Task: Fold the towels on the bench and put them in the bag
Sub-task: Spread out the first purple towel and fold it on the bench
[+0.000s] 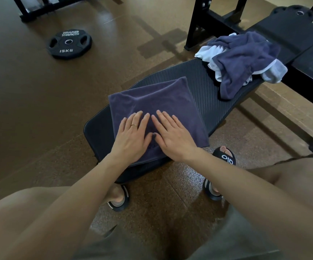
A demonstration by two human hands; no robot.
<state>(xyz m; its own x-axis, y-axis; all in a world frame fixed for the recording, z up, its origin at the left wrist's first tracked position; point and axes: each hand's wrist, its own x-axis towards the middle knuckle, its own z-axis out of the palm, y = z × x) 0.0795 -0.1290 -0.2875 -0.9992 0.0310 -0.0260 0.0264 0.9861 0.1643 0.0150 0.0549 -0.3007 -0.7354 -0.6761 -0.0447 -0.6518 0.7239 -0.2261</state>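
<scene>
A dark grey towel [157,111] lies folded into a rough square across the near end of the bench [206,94], its near corner hanging a little over the near edge. Both hands lie flat on it, side by side and almost touching: the left hand [132,136], with a ring on one finger, and the right hand [172,136], each with fingers straight and spread, gripping nothing. They seem placed this way to press the layers down and smooth the fold so it keeps its shape, which suggests this towel is close to finished but not yet lifted. Further along the bench, toward its far end, a crumpled heap of towels [243,61] in dark blue and pale white waits unfolded, part of it drooping over the bench's right edge, well apart from the folded one. No bag is in view, so where the folded towel must go cannot be told. On the floor to the left lies a black weight plate [69,43], and the person's sandalled feet stand beneath the bench's near end.
</scene>
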